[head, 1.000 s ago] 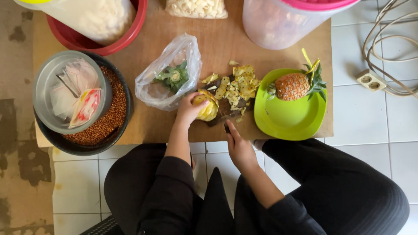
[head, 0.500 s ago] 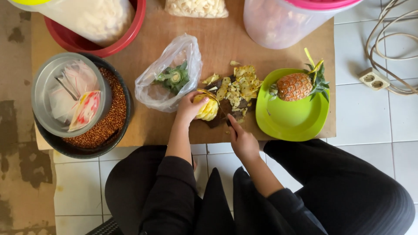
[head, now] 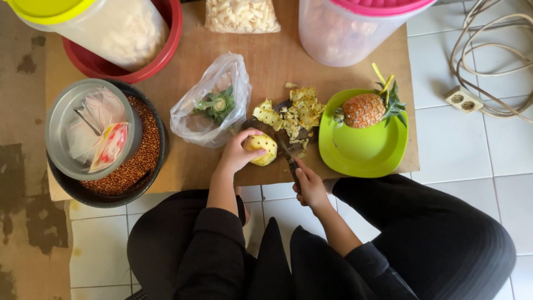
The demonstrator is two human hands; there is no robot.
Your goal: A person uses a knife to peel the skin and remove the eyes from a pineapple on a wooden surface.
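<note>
- Our left hand (head: 236, 156) has its fingers curled tight around a small peeled pineapple (head: 261, 149), which it steadies on the brown cardboard sheet (head: 277, 50) just in front of our knees.
- Our right hand (head: 308, 186) is closed around the handle of a knife (head: 287, 157); the blade points toward the fruit and seems to meet its right side, though we cannot tell if it is cutting.
- The fruit in hand looks pale yellow nearly all over, so we judge its rind mostly off; any eyes or small patches left are too small to make out.
- A heap of peel scraps (head: 291, 114) lies just beyond the fruit, touching the edge of the green plate (head: 366, 153), which suggests a good deal of paring is done.
- On that plate lies a second pineapple (head: 363, 110), unpeeled, with its leafy crown attached; by our reckoning it is untouched.
- A clear plastic bag (head: 208, 105) to the left of the scraps holds a cut-off green crown.
- Further left a dark bowl of reddish-brown grains (head: 136, 166) carries a metal bowl (head: 64, 111) with packets in it.
</note>
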